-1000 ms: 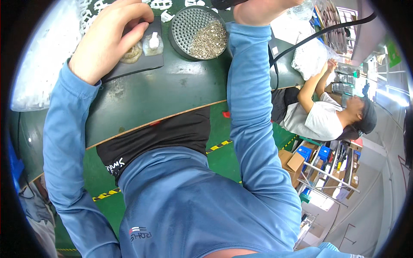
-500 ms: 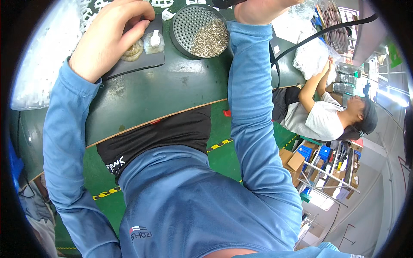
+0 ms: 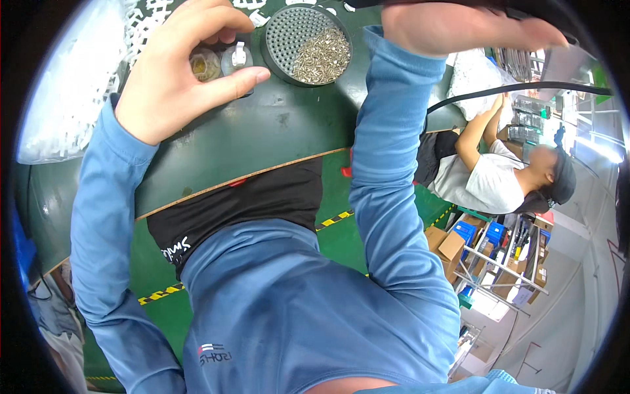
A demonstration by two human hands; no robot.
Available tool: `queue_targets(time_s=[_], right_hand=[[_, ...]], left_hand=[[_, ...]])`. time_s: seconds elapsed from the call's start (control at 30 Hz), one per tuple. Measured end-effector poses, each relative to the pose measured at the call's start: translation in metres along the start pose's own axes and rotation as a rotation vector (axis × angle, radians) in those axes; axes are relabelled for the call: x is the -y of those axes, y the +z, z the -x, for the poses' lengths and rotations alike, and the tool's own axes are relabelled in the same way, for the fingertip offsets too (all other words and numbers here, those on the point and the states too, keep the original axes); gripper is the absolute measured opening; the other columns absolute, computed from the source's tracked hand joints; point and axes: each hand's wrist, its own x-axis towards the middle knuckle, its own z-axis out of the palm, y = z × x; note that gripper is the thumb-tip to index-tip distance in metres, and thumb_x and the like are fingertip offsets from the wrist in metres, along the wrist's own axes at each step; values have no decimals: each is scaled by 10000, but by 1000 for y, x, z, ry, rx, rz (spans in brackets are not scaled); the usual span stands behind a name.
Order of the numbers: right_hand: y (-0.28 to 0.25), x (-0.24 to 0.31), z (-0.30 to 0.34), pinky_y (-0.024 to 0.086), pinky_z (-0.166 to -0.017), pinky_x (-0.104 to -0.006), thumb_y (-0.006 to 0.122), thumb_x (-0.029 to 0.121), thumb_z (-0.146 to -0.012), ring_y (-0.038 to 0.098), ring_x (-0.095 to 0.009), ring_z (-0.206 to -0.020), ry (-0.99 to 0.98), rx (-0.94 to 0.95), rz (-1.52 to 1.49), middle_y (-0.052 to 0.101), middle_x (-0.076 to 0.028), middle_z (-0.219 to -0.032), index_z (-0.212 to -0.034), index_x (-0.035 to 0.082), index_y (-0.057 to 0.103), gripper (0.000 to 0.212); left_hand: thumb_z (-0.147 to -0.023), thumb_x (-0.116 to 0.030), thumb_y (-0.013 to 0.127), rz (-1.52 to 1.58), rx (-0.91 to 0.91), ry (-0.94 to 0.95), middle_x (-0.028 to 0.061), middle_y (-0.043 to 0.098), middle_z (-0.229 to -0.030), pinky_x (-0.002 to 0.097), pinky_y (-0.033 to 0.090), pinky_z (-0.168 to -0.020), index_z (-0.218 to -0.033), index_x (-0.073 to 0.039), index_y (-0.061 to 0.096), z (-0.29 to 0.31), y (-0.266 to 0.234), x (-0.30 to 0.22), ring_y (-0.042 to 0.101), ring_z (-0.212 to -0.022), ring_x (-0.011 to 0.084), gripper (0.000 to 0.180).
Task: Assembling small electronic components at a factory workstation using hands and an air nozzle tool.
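Note:
My left hand (image 3: 180,69) is open over the bench, its thumb stretched out apart from the curled fingers. Between thumb and fingers show a round yellowish translucent piece (image 3: 205,65) and a clear holder with a small white part (image 3: 239,55) on it. My palm hides most of the dark plate under them. At the top edge my right hand (image 3: 459,29), smeared by motion, is closed round a black tool (image 3: 364,3) that is mostly cut off and hidden. A round grey tray (image 3: 275,49) with a dimpled floor and many small metal screws (image 3: 321,56) stands between the hands.
A clear bag of white parts (image 3: 72,98) lies at the left, with loose white plastic pieces (image 3: 154,16) beyond. A black cable (image 3: 512,87) crosses at the right. Another person (image 3: 502,171) sits there, hands on a white bag (image 3: 476,79). The green bench's front edge (image 3: 262,176) faces me.
My right hand has moved right and toward me, and the cable has shifted with it. My left hand has come slightly nearer and right, its thumb spreading away from the fingers.

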Motion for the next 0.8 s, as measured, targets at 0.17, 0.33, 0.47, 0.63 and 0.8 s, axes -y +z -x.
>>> queue_targets(time_s=[0.17, 0.33, 0.47, 0.63, 0.8], right_hand=[[42, 12, 18, 474, -465, -316, 328, 1010, -766, 529, -182, -467, 224, 12, -382, 587, -79, -663, -1142, 31, 628, 1092], [51, 1, 42, 475, -464, -313, 324, 1016, -756, 531, -181, -468, 285, 69, -437, 589, -81, -662, -1143, 24, 625, 1106], [49, 1, 46, 476, -464, -310, 322, 1020, -748, 533, -181, -469, 300, 85, -418, 590, -83, -662, -1144, 19, 623, 1118], [46, -4, 47, 477, -463, -307, 318, 1026, -737, 536, -180, -470, 310, 90, -416, 591, -86, -661, -1146, 13, 620, 1133], [45, -10, 47, 478, -462, -303, 315, 1031, -727, 538, -179, -472, 327, 97, -428, 592, -88, -661, -1147, 7, 616, 1148]], left_hand=[[-755, -50, 836, -36, 55, 65, 93, 595, -984, 326, 487, -814, -1023, 5, 644, -5, 6, 6, 588, -899, 232, 334], [-727, -7, 815, -55, 2, -53, 110, 579, -884, 373, 483, -782, -925, -23, 635, -1, 6, -10, 575, -876, 297, 268], [-714, -6, 830, -16, -4, -72, 104, 579, -867, 367, 477, -771, -906, -26, 617, -3, 6, -8, 568, -863, 292, 287], [-713, -4, 826, -36, 21, -76, 104, 585, -870, 370, 479, -771, -893, -24, 606, -5, 7, -9, 574, -864, 292, 286], [-711, -3, 824, -6, -47, -16, 106, 588, -873, 374, 481, -769, -892, -23, 604, -4, 6, -9, 580, -863, 295, 286]])
